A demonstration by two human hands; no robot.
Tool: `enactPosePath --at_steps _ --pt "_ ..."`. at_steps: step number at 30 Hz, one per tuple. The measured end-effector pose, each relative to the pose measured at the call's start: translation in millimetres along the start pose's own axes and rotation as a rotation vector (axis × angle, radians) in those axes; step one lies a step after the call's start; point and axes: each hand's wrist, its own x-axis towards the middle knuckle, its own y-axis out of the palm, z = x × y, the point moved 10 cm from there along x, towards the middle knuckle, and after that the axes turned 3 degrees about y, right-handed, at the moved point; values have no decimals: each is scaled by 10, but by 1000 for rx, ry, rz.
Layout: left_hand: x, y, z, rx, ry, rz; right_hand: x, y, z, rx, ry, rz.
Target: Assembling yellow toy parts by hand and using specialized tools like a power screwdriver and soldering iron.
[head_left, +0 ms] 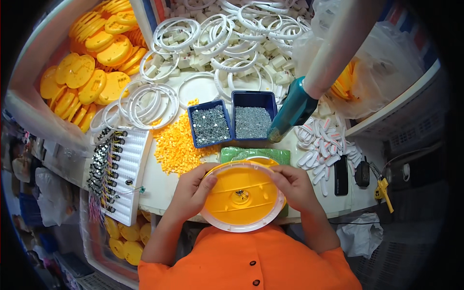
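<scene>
Close in front of my body, a yellow round plastic cover (232, 181) is tilted with its ribbed side toward me. A white plastic ring (240, 228) runs around its rim. My left hand (191, 191) grips the left edge, its thumb on the near face. On the opposite edge my right hand (298, 187) is closed, its fingers partly hidden behind the rim. At the cover's middle is a small round opening with something dark in it. Just beyond lies a green pad (255, 154), partly covered by the held parts.
Two blue bins (254, 95) of small metal parts stand beyond the pad, beside loose yellow pieces (176, 147). A teal-handled power tool (294, 108) hangs at their right. White rings (176, 35) pile up behind; yellow discs (115, 50) fill a left bin. A wired-parts tray (128, 174) sits left.
</scene>
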Motion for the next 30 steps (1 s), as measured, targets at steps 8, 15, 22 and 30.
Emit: enactPosePath --at_steps 8,15,22,30 --pt "-35 128 331 -244 -38 -191 -13 35 -349 929 94 113" --pt "9 344 269 -215 55 -281 -122 347 -285 823 58 98" --pt "-215 -19 781 145 -130 -268 -287 48 295 -572 -381 -56" --pt "-246 305 833 217 -208 -159 -162 225 17 -924 -446 -162"
